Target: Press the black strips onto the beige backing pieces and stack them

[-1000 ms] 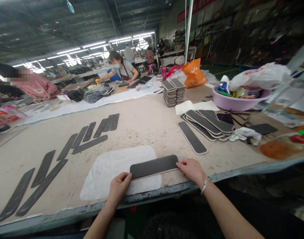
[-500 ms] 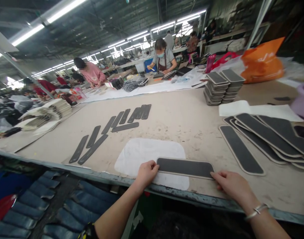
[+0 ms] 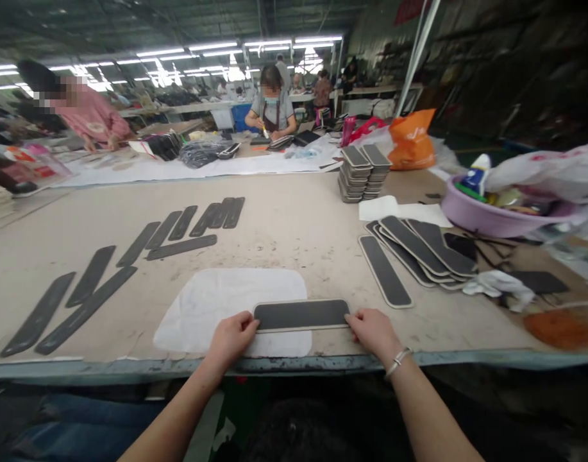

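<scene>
A long dark grey panel with a pale border [image 3: 301, 315] lies level over a white sheet [image 3: 192, 308] near the table's front edge. My left hand [image 3: 236, 333] pinches its left end, and my right hand [image 3: 372, 328] pinches its right end. One similar panel [image 3: 385, 271] lies slanted to the right, beside a fanned pile of such panels [image 3: 419, 247]. Several narrow dark strips [image 3: 94, 308] are spread over the left part of the table.
Two stacks of panels [image 3: 355, 173] stand at the back right, near an orange bag [image 3: 411, 141]. A purple basin [image 3: 490, 215] and a white glove [image 3: 503, 285] are at the right. Across the table are a person in grey [image 3: 273, 109] and a person in pink [image 3: 89, 119].
The view has turned right and levelled, so the table's things appear further left and the purple basin shows more fully. Both hands still hold the panel's ends.
</scene>
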The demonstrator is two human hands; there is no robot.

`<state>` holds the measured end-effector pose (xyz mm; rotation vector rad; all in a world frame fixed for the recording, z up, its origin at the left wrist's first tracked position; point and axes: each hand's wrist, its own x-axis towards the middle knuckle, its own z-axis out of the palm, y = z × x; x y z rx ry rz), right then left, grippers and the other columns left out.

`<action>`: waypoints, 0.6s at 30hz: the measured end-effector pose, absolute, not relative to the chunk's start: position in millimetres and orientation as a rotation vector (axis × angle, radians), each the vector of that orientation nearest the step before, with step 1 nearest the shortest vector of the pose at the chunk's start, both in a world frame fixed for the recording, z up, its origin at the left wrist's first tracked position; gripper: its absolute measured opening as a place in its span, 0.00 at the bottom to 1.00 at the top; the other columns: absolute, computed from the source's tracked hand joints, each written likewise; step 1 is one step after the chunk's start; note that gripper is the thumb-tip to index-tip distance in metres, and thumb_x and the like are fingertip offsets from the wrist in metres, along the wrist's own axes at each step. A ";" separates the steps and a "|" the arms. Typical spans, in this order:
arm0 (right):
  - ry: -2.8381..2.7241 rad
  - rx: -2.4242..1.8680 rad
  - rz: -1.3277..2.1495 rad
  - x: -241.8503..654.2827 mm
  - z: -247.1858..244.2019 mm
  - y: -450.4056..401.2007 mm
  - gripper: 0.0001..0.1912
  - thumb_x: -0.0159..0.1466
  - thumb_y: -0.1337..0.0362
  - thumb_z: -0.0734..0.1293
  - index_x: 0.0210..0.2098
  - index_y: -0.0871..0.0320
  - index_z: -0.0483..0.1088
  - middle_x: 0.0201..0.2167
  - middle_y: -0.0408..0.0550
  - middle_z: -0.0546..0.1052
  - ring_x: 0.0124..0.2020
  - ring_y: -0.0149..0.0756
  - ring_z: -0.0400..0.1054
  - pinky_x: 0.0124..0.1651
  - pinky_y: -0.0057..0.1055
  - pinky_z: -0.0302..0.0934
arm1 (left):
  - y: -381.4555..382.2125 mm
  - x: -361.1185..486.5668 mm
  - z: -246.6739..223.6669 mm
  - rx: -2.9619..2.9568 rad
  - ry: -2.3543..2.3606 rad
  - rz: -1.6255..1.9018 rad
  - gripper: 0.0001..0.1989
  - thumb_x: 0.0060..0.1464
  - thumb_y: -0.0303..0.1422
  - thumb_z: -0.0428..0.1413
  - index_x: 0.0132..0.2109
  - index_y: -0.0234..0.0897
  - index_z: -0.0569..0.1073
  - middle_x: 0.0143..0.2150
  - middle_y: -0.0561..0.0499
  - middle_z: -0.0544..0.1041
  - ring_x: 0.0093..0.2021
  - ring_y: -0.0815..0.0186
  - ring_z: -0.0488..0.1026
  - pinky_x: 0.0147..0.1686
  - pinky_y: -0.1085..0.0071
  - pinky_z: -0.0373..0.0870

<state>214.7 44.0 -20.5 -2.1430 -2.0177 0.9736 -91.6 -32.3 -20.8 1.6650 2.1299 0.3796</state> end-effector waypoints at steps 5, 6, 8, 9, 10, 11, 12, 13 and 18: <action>-1.986 -2.136 0.979 214.2 -17.8 41.9 0.18 0.58 0.55 0.57 0.18 0.55 0.68 0.16 0.43 0.74 0.22 0.31 0.67 0.28 0.26 0.53 | -32.4 -92.8 -21.1 1.695 2.104 0.352 0.12 0.53 0.37 0.48 0.25 0.38 0.67 0.20 0.57 0.66 0.24 0.70 0.65 0.26 0.76 0.53; -1.985 -2.134 0.982 214.0 -16.8 41.5 0.18 0.58 0.55 0.57 0.18 0.55 0.69 0.16 0.43 0.74 0.22 0.31 0.67 0.28 0.26 0.53 | -32.6 -92.6 -21.1 1.695 2.105 0.354 0.12 0.53 0.37 0.48 0.25 0.38 0.68 0.20 0.57 0.67 0.24 0.70 0.65 0.26 0.76 0.53; -1.986 -2.136 0.987 213.7 -15.1 41.0 0.18 0.58 0.55 0.58 0.19 0.56 0.69 0.16 0.44 0.74 0.22 0.31 0.67 0.28 0.26 0.53 | -33.2 -91.8 -21.2 1.686 2.117 0.367 0.12 0.52 0.37 0.48 0.25 0.38 0.68 0.19 0.56 0.67 0.24 0.70 0.65 0.26 0.75 0.52; -1.988 -2.139 0.990 213.6 -14.4 40.8 0.18 0.58 0.55 0.58 0.19 0.56 0.70 0.16 0.44 0.74 0.22 0.31 0.67 0.28 0.26 0.53 | -33.6 -91.2 -21.3 1.680 2.123 0.379 0.12 0.52 0.36 0.49 0.24 0.38 0.68 0.19 0.56 0.67 0.23 0.70 0.64 0.26 0.75 0.52; -1.991 -2.141 0.993 213.7 -14.0 40.8 0.18 0.58 0.54 0.58 0.19 0.56 0.70 0.16 0.45 0.74 0.22 0.31 0.67 0.28 0.26 0.53 | -34.0 -90.6 -21.6 1.676 2.128 0.392 0.11 0.52 0.36 0.49 0.24 0.38 0.68 0.19 0.56 0.66 0.23 0.70 0.64 0.26 0.75 0.52; -1.995 -2.143 0.994 213.8 -13.7 40.8 0.18 0.58 0.53 0.58 0.20 0.56 0.70 0.17 0.45 0.74 0.22 0.32 0.67 0.28 0.27 0.53 | -34.5 -89.9 -21.9 1.675 2.132 0.405 0.11 0.51 0.35 0.50 0.24 0.38 0.68 0.19 0.56 0.66 0.23 0.70 0.63 0.26 0.75 0.52; -2.000 -2.143 0.997 214.1 -13.8 41.0 0.18 0.57 0.53 0.58 0.20 0.56 0.70 0.17 0.45 0.74 0.23 0.32 0.67 0.28 0.27 0.53 | -35.1 -89.4 -22.3 1.675 2.136 0.414 0.11 0.51 0.35 0.50 0.23 0.38 0.68 0.19 0.56 0.66 0.23 0.70 0.63 0.26 0.75 0.52; -2.004 -2.143 1.000 214.5 -14.2 41.4 0.18 0.57 0.52 0.58 0.21 0.56 0.70 0.17 0.45 0.74 0.23 0.33 0.67 0.27 0.27 0.53 | -35.7 -89.0 -22.8 1.676 2.140 0.418 0.11 0.51 0.34 0.50 0.23 0.38 0.68 0.19 0.56 0.66 0.23 0.70 0.63 0.25 0.75 0.52; -2.061 -2.131 1.002 217.4 -19.5 45.2 0.19 0.57 0.50 0.58 0.19 0.55 0.70 0.18 0.44 0.74 0.23 0.34 0.67 0.28 0.28 0.53 | -37.9 -89.1 -24.6 1.685 2.155 0.414 0.10 0.51 0.34 0.50 0.24 0.38 0.67 0.19 0.57 0.66 0.23 0.71 0.63 0.25 0.76 0.52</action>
